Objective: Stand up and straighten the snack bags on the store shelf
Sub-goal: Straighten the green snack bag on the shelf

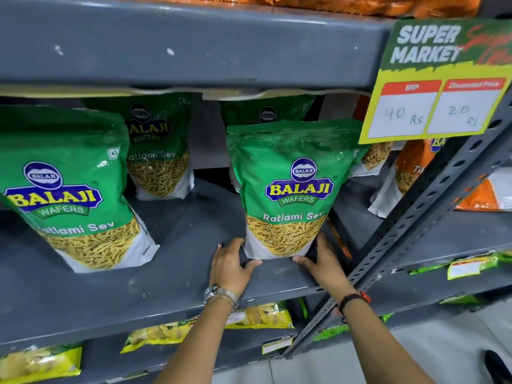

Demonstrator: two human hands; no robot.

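The left hand (232,263) and right hand (322,259) each clasp a bottom corner of the green snack bag (291,189), thumbs in front, apparently to seat it upright and square near the shelf (171,275) front edge, toward its right end.

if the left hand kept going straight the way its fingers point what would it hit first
The front Ratlami Sev bag: the left hand holds its lower left corner, fingers aimed up and into the shelf. Past that edge it would probably reach the bag behind, though depth is unclear.
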